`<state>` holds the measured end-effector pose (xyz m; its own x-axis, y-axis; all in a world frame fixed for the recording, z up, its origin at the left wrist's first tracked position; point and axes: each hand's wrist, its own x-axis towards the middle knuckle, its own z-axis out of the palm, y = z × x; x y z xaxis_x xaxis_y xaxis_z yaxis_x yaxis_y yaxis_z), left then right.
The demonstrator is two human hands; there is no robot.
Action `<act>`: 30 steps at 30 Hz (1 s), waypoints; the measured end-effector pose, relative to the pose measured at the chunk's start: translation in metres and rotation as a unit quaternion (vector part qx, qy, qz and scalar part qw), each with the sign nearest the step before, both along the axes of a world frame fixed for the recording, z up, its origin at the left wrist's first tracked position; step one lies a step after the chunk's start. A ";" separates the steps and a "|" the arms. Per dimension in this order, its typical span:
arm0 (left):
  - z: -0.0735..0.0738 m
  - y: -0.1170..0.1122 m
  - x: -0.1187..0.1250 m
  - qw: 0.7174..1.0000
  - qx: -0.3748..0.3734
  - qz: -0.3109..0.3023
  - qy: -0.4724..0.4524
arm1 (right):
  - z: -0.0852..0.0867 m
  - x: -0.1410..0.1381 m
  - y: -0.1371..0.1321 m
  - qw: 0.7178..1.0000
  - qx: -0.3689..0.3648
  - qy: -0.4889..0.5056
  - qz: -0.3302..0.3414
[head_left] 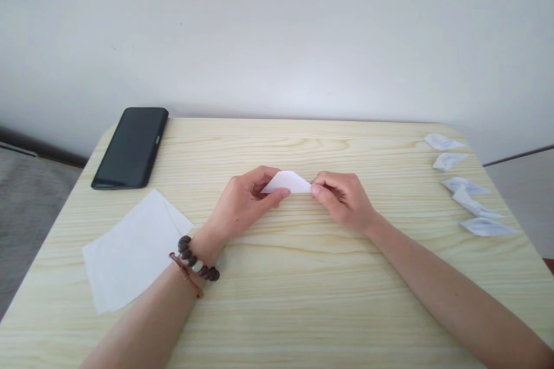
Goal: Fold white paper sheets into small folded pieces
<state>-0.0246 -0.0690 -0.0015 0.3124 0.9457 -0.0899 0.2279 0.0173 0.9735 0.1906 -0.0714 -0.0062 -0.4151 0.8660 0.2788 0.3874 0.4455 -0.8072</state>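
Between my two hands, over the middle of the table, is a small piece of folded white paper [289, 181] with slanted ends and a flat lower edge. My left hand [253, 196] grips its left part, the thumb lying across the front and the fingers behind. At its right tip, my right hand [341, 196] pinches the paper between thumb and curled fingers. The fingers behind the paper are partly hidden.
A black smartphone [132, 148] lies at the table's back left. Nearer me, white paper sheets [134, 253] overlap beside my left forearm. Several folded white paper pieces [489, 227] line the right edge of the wooden table [303, 300]. A pale wall [277, 34] rises behind.
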 end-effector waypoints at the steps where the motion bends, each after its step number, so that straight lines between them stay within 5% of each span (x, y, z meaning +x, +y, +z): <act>1: -0.001 0.000 0.000 1.000 -0.005 0.010 -0.008 | -0.001 -0.001 0.000 1.000 0.009 -0.007 -0.015; 9: 0.007 0.000 0.002 0.995 -0.012 0.053 -0.081 | -0.005 -0.001 0.002 0.988 0.033 0.044 -0.144; 16: 0.009 0.004 0.002 0.989 -0.031 0.110 -0.090 | -0.006 -0.001 0.002 0.987 0.065 0.029 -0.147; 30: 0.005 0.000 -0.001 0.994 -0.044 0.101 -0.015 | -0.006 -0.001 0.001 0.984 0.075 0.027 -0.157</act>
<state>-0.0256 -0.0687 0.0038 0.1210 0.9783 -0.1684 0.1829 0.1448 0.9724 0.1892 -0.0703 -0.0120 -0.1153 0.8966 0.4276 0.4836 0.4266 -0.7643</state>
